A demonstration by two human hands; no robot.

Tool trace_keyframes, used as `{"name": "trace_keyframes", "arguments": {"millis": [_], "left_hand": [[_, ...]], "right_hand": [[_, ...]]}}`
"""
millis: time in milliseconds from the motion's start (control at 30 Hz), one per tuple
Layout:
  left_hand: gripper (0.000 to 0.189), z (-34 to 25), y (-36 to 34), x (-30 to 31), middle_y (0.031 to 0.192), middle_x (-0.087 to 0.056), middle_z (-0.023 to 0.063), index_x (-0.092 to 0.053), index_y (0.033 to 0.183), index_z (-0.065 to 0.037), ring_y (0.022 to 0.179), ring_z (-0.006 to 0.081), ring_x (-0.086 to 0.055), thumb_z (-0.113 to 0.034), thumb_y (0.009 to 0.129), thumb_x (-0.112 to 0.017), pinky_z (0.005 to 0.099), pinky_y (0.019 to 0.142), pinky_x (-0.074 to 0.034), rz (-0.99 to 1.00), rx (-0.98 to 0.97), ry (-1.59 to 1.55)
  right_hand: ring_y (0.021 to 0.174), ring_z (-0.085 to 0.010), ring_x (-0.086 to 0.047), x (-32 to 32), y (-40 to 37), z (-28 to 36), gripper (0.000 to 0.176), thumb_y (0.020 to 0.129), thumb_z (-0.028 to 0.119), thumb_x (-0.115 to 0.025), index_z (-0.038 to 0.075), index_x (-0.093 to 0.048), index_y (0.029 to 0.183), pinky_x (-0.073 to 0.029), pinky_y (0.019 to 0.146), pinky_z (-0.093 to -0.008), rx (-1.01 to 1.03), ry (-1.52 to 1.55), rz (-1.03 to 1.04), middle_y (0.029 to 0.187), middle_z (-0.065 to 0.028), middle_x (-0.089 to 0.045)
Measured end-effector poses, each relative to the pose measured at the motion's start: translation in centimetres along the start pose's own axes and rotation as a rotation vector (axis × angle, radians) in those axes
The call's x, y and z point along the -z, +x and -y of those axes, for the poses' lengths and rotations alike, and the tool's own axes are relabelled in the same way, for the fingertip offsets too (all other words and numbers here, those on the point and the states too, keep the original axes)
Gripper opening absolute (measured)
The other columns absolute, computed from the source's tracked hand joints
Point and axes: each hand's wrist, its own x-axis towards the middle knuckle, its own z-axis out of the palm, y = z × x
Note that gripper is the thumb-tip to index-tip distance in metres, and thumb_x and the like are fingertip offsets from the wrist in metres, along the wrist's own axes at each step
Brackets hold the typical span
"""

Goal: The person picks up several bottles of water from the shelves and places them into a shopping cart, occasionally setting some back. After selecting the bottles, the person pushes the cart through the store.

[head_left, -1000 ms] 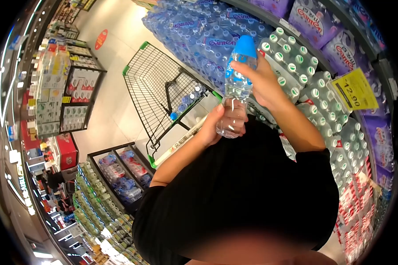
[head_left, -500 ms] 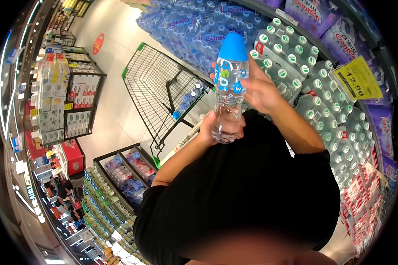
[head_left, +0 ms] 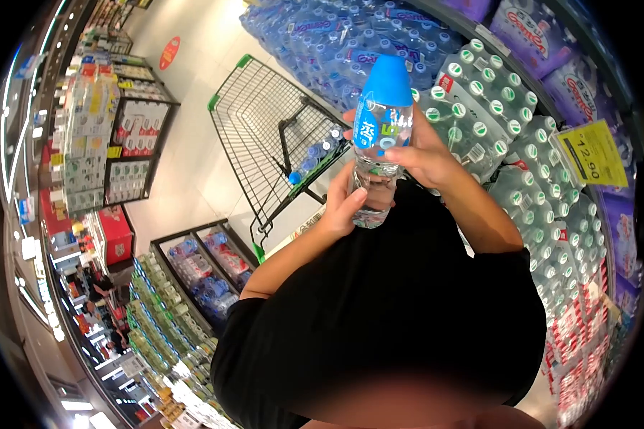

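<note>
A clear water bottle with a big blue cap and a blue label is upright in front of my chest. My left hand wraps round its lower part, thumb across the front. Higher up, my right hand grips the bottle from the right side, with its thumb over the label. Behind the bottle, the rest of the right hand's fingers are mostly hidden. Beyond my hands stands a wire shopping cart with green corners, holding several bottles, one with a blue cap.
Blue-wrapped water packs are piled beyond the cart. Green-capped bottle packs and a yellow price sign are at the right. Boxed goods stand on the left, with a black rack nearer me.
The bottle has turned in my hands, so a different part of its label faces me. The view has shifted slightly, moving the cart and shelves to the right in it.
</note>
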Motion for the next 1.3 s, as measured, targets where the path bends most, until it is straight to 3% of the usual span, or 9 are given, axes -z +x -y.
{"name": "trace_keyframes", "arguments": {"millis": [67, 200, 267, 300, 500, 567, 833, 967, 1300], "left_hand": [[0.087, 0.7, -0.4, 0.9, 0.104, -0.064, 0.0226, -0.039, 0.131, 0.007, 0.079, 0.0297, -0.069, -0.059, 0.08, -0.066, 0.0393, 0.073, -0.058, -0.043, -0.025, 0.009], [0.054, 0.3, -1.1, 3.1, 0.124, -0.059, 0.0137, -0.041, 0.136, 0.002, 0.116, 0.0234, -0.056, -0.028, 0.095, -0.059, 0.038, 0.101, -0.042, 0.046, -0.112, 0.425], [0.066, 0.5, -1.3, 3.1, 0.142, -0.046, 0.0179, -0.03, 0.148, -0.003, 0.133, 0.0269, -0.043, -0.028, 0.094, -0.061, 0.0416, 0.108, -0.035, -0.104, -0.172, 0.337], [0.071, 0.2, -1.7, 3.7, 0.145, -0.043, 0.0186, -0.026, 0.149, -0.004, 0.135, 0.0278, -0.041, -0.027, 0.093, -0.062, 0.0426, 0.108, -0.035, -0.154, -0.2, 0.392], [0.101, 0.9, -3.8, 6.1, 0.151, -0.033, 0.0207, -0.011, 0.154, -0.006, 0.141, 0.0321, -0.034, -0.022, 0.081, -0.079, 0.0441, 0.109, -0.036, -0.355, -0.253, 0.423], [0.094, 0.5, -4.7, 7.4, 0.148, -0.037, 0.0206, -0.017, 0.152, -0.005, 0.137, 0.0293, -0.039, -0.018, 0.081, -0.078, 0.042, 0.111, -0.034, -0.379, -0.257, 0.554], [0.061, -1.5, -9.1, 17.1, 0.115, -0.068, 0.0125, -0.058, 0.126, -0.004, 0.107, 0.0246, -0.067, -0.018, 0.073, -0.085, 0.0341, 0.092, -0.051, -0.433, -0.176, 0.64], [0.064, -0.3, -10.9, 24.9, 0.103, -0.07, 0.0135, -0.061, 0.119, -0.007, 0.088, 0.0281, -0.07, -0.033, 0.067, -0.087, 0.0354, 0.077, -0.056, -0.627, -0.297, 0.937], [0.057, 10.5, -8.8, 48.3, 0.105, -0.059, 0.0105, -0.056, 0.115, -0.012, 0.097, 0.0323, -0.061, -0.031, 0.067, -0.081, 0.0433, 0.08, -0.052, -0.618, 0.035, 1.325]], "right_hand": [[0.119, -0.0355, -0.058, 0.3, 0.5, -0.8, 0.077, 0.079, 0.016, -0.069, 0.003, -0.028, 0.143, -0.048, 0.1, -0.0484, -0.032, -0.008, 0.037, 0.136, -0.0245, -0.049], [0.107, -0.0308, -0.064, -0.4, 1.3, -1.4, 0.07, 0.077, 0.013, -0.072, 0.001, -0.037, 0.137, -0.055, 0.091, -0.0419, -0.054, 0.001, -0.019, 0.127, -0.0202, -0.056], [0.107, -0.0289, -0.064, 0.3, 2.0, -2.9, 0.075, 0.075, 0.006, -0.074, 0.001, -0.035, 0.139, -0.054, 0.091, -0.0412, 0.002, -0.196, -0.03, 0.126, -0.0196, -0.055], [0.112, -0.0207, -0.057, -0.1, 2.2, -3.3, 0.086, 0.072, 0.003, -0.077, 0.004, -0.031, 0.144, -0.047, 0.096, -0.0363, -0.017, -0.247, -0.016, 0.124, -0.0109, -0.053], [0.117, -0.0278, -0.054, -2.1, 3.9, -7.4, 0.096, 0.07, 0.0, -0.076, 0.005, -0.024, 0.151, -0.041, 0.102, -0.0398, 0.061, -0.912, 0.332, 0.126, -0.0138, -0.052], [0.12, -0.032, -0.052, -2.5, 4.2, -9.3, 0.105, 0.068, 0.002, -0.077, 0.004, -0.016, 0.154, -0.04, 0.104, -0.0422, 0.081, -1.07, 0.491, 0.132, -0.0167, -0.049], [0.125, -0.0351, -0.049, -8.9, 6.2, -16.4, 0.114, 0.069, 0.003, -0.079, 0.004, -0.005, 0.155, -0.039, 0.106, -0.0419, -0.221, -0.985, 0.483, 0.135, -0.0218, -0.047], [0.126, -0.0359, -0.047, -12.2, 8.3, -19.3, 0.104, 0.076, 0.01, -0.078, 0.001, -0.009, 0.154, -0.035, 0.109, -0.0433, -0.034, -1.193, 0.4, 0.136, -0.0221, -0.047], [0.107, -0.0277, -0.061, -10.1, 3.6, -23.5, 0.072, 0.085, -0.004, -0.063, -0.002, -0.027, 0.147, -0.046, 0.097, -0.0387, 0.018, -1.166, 0.037, 0.124, -0.0194, -0.058]]}}
